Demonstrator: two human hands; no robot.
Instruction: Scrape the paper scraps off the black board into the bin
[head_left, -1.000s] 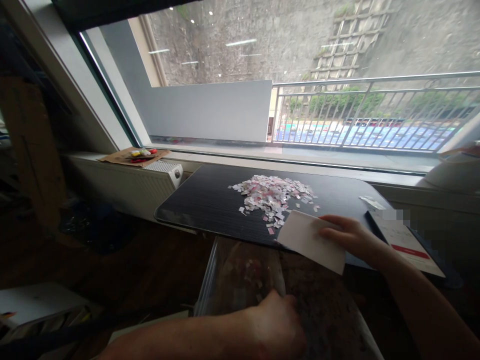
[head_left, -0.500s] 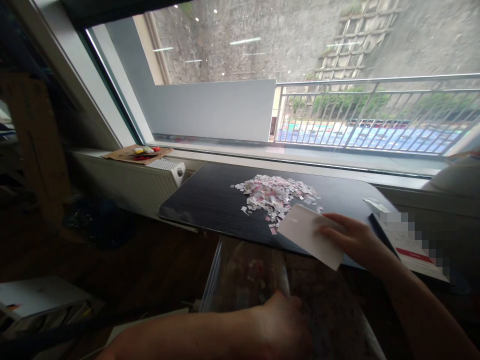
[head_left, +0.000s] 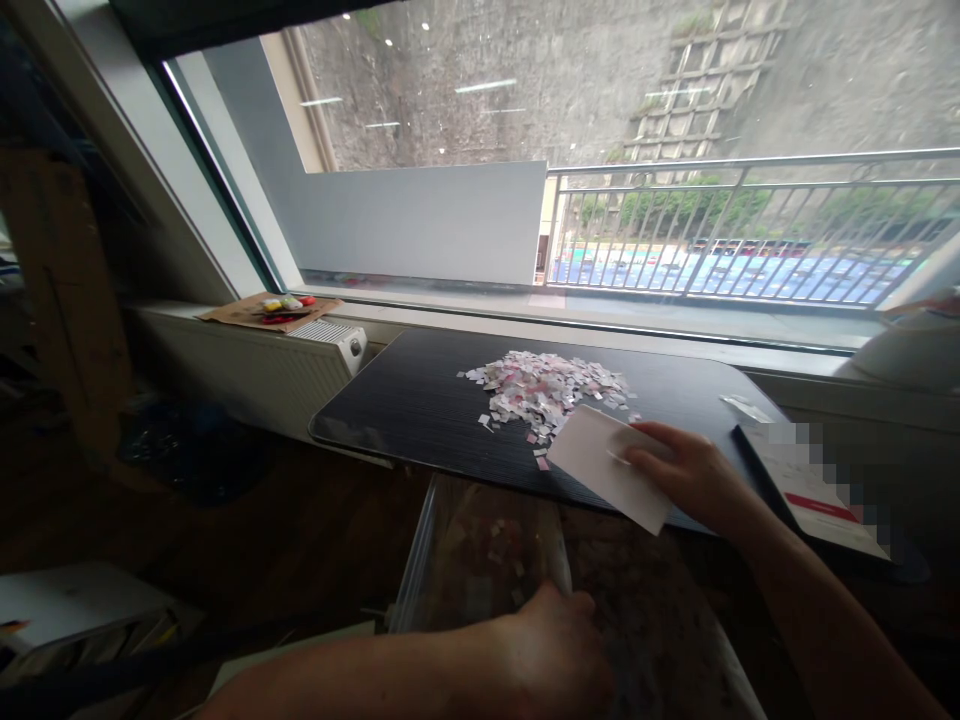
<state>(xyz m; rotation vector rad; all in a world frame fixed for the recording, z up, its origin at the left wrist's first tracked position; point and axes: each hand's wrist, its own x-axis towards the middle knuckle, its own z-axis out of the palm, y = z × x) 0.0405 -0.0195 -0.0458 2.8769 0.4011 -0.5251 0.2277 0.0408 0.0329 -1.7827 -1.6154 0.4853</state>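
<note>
A heap of small cut paper squares (head_left: 540,385), white and pinkish, lies on the dark tabletop (head_left: 397,390). My right hand (head_left: 686,470) grips a white card (head_left: 607,465) between thumb and fingers, holding it slanted at the near right side of the heap, over the table's front edge. Below that edge is a clear plastic container (head_left: 416,560), bag or box I cannot tell, with some paper bits (head_left: 506,540) inside. My left hand (head_left: 559,640) is closed at its right-hand rim, dim and partly hidden by my own wrist.
At the table's right lie a booklet with a red band (head_left: 825,507) and a small clear packet (head_left: 745,408). A radiator (head_left: 247,350) by the window carries a cardboard sheet (head_left: 225,313) with colourful items. A white box (head_left: 67,600) stands low at the left.
The card in my right hand has shifted slightly left towards the heap. My left hand keeps its hold, and the whole view has drifted a little.
</note>
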